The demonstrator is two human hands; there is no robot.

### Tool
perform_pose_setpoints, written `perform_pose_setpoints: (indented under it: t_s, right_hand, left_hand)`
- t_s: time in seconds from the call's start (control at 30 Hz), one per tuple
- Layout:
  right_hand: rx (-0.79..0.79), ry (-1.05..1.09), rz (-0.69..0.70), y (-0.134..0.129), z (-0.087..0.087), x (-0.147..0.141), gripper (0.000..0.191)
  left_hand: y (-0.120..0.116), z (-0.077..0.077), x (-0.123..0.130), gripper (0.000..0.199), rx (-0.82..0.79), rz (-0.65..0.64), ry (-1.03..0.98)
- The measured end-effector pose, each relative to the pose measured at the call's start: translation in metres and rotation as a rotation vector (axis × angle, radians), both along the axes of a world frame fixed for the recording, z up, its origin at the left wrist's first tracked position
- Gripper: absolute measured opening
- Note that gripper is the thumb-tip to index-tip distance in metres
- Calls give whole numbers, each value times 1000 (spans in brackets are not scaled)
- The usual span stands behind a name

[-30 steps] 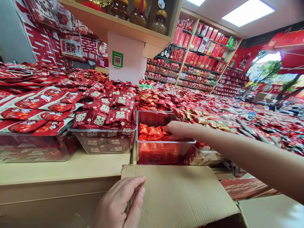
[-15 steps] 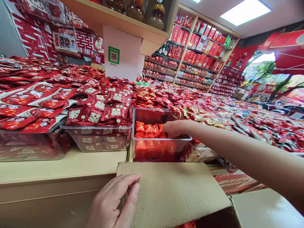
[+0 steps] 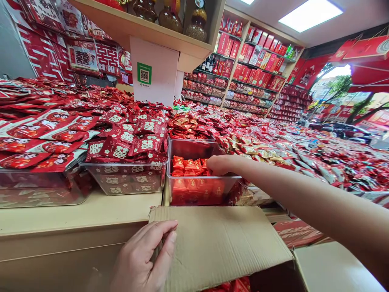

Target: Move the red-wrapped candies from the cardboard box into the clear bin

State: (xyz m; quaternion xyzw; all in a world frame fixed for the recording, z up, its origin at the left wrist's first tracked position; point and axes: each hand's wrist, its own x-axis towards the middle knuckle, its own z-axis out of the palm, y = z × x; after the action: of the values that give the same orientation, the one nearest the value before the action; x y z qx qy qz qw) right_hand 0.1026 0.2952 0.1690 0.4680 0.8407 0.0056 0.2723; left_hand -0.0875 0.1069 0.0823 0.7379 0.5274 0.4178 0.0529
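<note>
My right hand [image 3: 223, 165] reaches into a clear plastic bin [image 3: 202, 187], its fingers hidden behind the rim and beside small red packets [image 3: 189, 165]. Whether it holds any packet cannot be made out. At the bottom, my left hand [image 3: 148, 255] rests at the left edge of a raised cardboard flap [image 3: 219, 243], thumb and forefinger bent round that edge. Below the flap, more red packets [image 3: 240, 285] show inside the open box.
To the left stand bins of dark red packets [image 3: 123, 170] and of red and white packets [image 3: 42, 184]. A low wooden shelf [image 3: 170, 30] overhangs the goods, with a white panel [image 3: 154, 71] under it. Heaped packets [image 3: 304, 150] extend to the right.
The view has shifted slightly. More red packets show in the box under the flap. Both hands keep nearly the same places at the bin and the flap.
</note>
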Motion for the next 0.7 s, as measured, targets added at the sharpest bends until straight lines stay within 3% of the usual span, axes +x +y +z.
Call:
perform_pose_setpoints:
  t_s: [0.13, 0.3, 0.4, 0.47, 0.53, 0.6, 0.67, 0.7]
  right_hand:
    - [36, -19, 0, -10, 10, 0, 28]
    - [233, 19, 124, -13, 20, 10, 27]
    - [342, 248, 127, -35, 29, 20, 27]
    - [349, 464, 90, -69, 36, 28, 29]
    - [177, 634, 54, -112, 35, 38, 31]
    - [-210, 710, 93, -156, 18, 50, 27]
    - [-596, 713, 203, -193, -22, 59, 23]
    - [-703, 693, 249, -207, -49, 62, 22]
  left_hand:
    - [0, -1, 0, 19, -16, 7, -3]
    - [1, -1, 1, 19, -68, 4, -15]
    - [1, 0, 3, 20, -119, 3, -45]
    - [0, 2, 5, 21, -164, 10, -65]
    - [0, 3, 8, 22, -193, 26, -78]
    - [-1, 4, 11, 21, -206, 49, -84]
    - [-2, 4, 14, 21, -221, 70, -88]
    - [-3, 4, 15, 21, -230, 78, -95]
